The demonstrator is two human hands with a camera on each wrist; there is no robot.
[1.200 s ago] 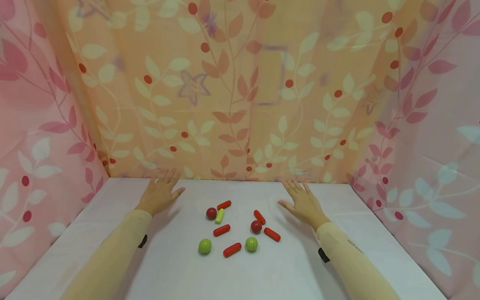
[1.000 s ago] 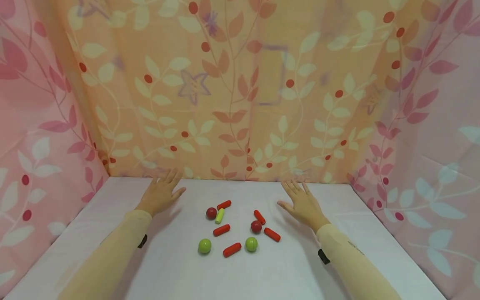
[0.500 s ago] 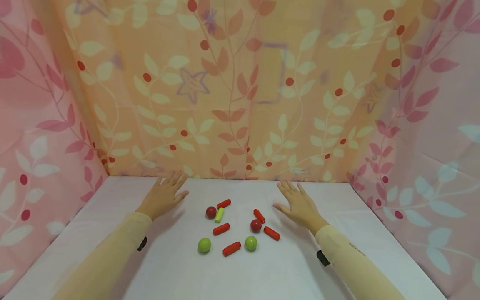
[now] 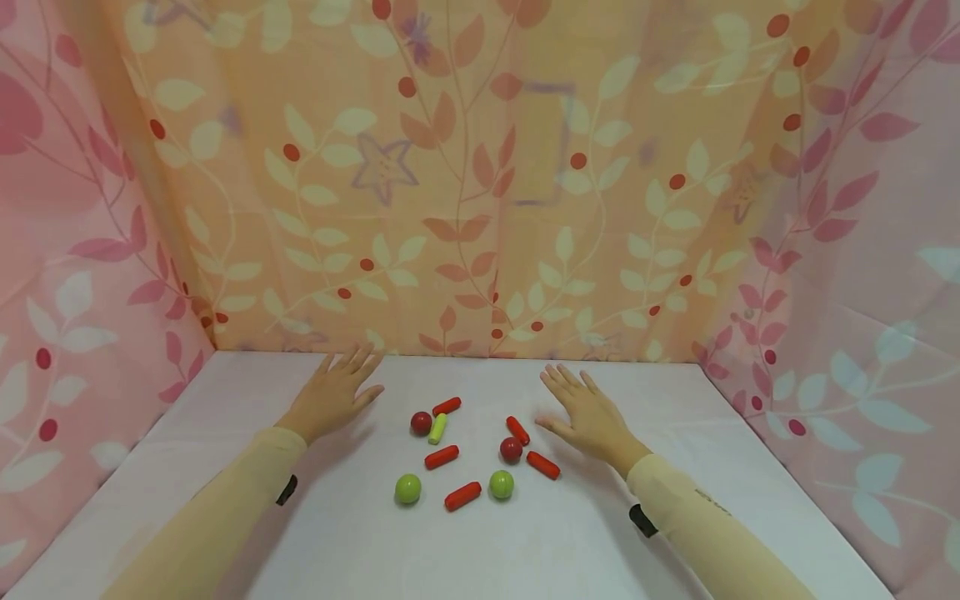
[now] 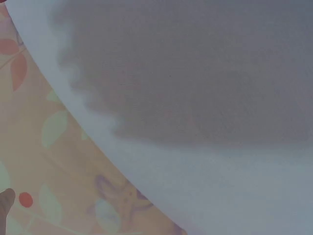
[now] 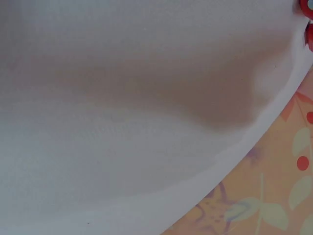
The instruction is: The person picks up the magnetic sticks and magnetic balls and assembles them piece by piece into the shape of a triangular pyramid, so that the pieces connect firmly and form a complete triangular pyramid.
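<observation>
there are five red sticks: one [image 4: 447, 407] at upper middle of the tabletop group, one [image 4: 517, 430] and another [image 4: 543, 465] right of the frame's centre line, one [image 4: 442, 457] in the group's middle, and one [image 4: 462, 496] at its bottom. one yellow-green stick [image 4: 437, 428] lies just below the uppermost red one. two red balls: one [image 4: 421, 423] at the group's upper left, one [image 4: 512, 450] on its right side. two green balls: one [image 4: 408, 488] at lower left, one [image 4: 502, 484] at lower right. all ten sit on the white table [image 4: 360, 550], in the lower middle of the frame.

there are two hands, well apart, fingers straight and spread: the left hand [image 4: 330, 398] left of the group, the right hand [image 4: 592, 417] right of it. both are apart from the sticks and balls. two beige sleeves [image 4: 217, 517] [image 4: 712, 525] run to the lower corners.

compared with the earliest head frame, both hands are a little closer to the centre; the pieces keep the same arrangement.
</observation>
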